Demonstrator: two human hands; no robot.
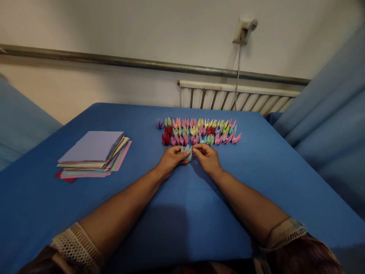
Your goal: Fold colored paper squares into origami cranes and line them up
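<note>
Pale blue folded paper (187, 148) sits between the two hands, its pointed tips up, long axis roughly upright. The left hand (171, 156) pinches it, thumb across the front; the right hand (207, 156) pinches its right edge. Just beyond both hands, folded paper figures (210, 130) stand in rows; a paper stack (92, 146) lies left of the left hand.

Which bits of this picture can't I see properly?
All in the head view:
- Part of the pale blue folded paper: covered by the left hand.
- Most sheets' faces in the paper stack: covered by sheets above.
- Exact creases on the small folded figures: too small.
- The white barred rail's lower part: behind the blue-covered table.
- Left sleeve: cut off by the bottom edge.
</note>
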